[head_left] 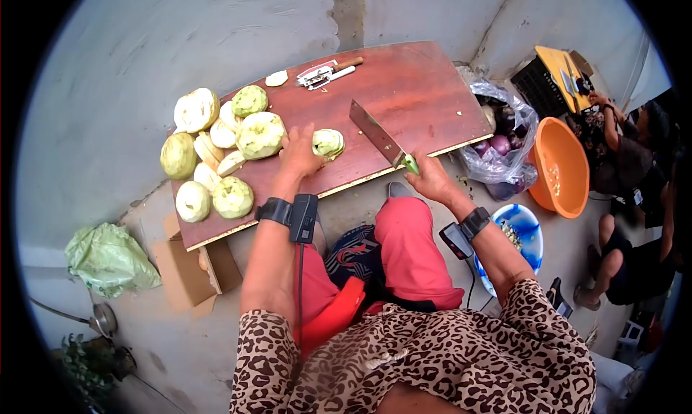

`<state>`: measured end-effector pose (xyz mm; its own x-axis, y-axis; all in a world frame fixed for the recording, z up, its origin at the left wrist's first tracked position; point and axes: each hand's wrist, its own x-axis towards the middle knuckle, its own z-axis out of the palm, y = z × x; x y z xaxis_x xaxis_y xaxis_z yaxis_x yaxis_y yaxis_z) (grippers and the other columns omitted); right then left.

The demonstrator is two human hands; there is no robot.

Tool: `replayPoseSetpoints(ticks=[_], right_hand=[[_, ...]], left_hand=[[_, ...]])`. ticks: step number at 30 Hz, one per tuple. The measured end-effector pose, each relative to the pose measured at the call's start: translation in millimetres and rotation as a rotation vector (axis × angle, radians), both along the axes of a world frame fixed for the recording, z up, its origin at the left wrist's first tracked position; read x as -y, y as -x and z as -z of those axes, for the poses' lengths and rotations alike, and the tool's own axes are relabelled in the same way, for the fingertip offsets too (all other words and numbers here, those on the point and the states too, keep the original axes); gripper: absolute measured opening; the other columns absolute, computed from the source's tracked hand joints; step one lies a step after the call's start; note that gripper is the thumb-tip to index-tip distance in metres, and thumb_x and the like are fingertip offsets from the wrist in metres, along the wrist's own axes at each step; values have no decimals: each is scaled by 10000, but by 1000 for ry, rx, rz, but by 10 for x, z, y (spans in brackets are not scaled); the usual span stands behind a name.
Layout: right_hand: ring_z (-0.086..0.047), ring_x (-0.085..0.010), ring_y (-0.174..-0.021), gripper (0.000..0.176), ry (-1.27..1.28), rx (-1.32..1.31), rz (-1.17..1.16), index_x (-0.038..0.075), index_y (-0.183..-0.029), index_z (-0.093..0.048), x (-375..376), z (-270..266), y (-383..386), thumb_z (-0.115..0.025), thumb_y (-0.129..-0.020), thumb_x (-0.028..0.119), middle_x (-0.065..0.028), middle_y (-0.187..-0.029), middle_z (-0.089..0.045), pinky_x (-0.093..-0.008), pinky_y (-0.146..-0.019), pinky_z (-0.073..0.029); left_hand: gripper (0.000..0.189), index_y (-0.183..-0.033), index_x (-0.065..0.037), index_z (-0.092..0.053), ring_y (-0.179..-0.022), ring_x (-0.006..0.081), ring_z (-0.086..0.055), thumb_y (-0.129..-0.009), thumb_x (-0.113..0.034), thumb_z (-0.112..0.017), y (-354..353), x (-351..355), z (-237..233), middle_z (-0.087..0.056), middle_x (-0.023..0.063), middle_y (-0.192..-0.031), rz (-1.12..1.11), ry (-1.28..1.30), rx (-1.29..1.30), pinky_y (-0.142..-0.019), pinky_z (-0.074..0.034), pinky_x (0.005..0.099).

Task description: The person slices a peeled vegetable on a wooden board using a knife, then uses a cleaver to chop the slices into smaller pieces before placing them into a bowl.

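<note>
Left hand: our left hand (299,154) is spread over the table (425,82), between a large peeled vegetable (261,135) and a pale green piece (330,144); the contact is hard to make out, so we cannot tell whether it grips the piece or just rests beside it.
Right hand: our right hand (432,177) is closed around the handle of a cleaver (376,134), hiding most of that handle.
Blade: it slants away from us and leftward, to the right of the piece; we cannot tell if it touches the wood.
Left end: other pale vegetables (233,197) crowd together, some partly covering their neighbours.
Far edge: two peelers (344,73) lie overlapping near a small slice (277,78), their details too small for us to read.
Bowl: our right forearm covers part of a blue-and-white bowl (533,226).
Right margin: a seated person (634,266) is dark and cut off.
</note>
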<state>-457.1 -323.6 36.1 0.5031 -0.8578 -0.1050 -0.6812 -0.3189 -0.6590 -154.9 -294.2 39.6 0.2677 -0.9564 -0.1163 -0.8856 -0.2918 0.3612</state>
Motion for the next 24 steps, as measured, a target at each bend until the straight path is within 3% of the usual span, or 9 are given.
replayPoseSetpoints(ticks=[5, 8, 11, 14, 24], right_hand=[[-564, -515, -950, 356, -23, 17, 22, -48, -1025, -432, -48, 103, 37, -672, -802, 93, -336, -912, -605, -532, -804, -456], [-564, -518, -937, 354, -44, 10, 22, -46, -1028, -422, -52, 164, 52, -663, -804, 86, -343, -906, -598, -538, -793, -458], [-568, -518, -922, 354, -25, 53, 5, -47, -1032, -416, -51, 277, 80, -656, -806, 81, -347, -891, -594, -542, -781, -460], [-568, -519, -912, 349, -16, 90, 8, -45, -1032, -412, -65, 292, 92, -651, -810, 80, -347, -879, -592, -543, -777, -460], [-562, -526, -902, 342, -7, 113, 12, -44, -1021, -412, -61, 378, 136, -651, -809, 80, -346, -866, -593, -542, -768, -461]], left_hand=[[912, -1461, -206, -359, -1319, 379, -366, -683, -218, -835, 18, 134, 160, -379, 149, -1454, 38, -74, 17, -1043, -375, 506], [959, -1453, -171, -376, -1280, 383, -425, -627, -226, -860, 81, 206, 111, -430, 188, -1407, 57, -162, 15, -1044, -398, 473], [840, -1401, -182, -430, -1225, 368, -467, -667, -214, -838, 49, 264, 127, -489, 144, -1347, 80, -156, 45, -989, -430, 490], [806, -1357, -163, -475, -1158, 376, -511, -640, -209, -841, -46, 260, 182, -539, 153, -1270, 137, -88, 34, -953, -466, 459], [789, -1333, -109, -520, -1138, 386, -543, -613, -177, -835, -174, 278, 171, -569, 219, -1234, 184, -1, -102, -973, -465, 410]])
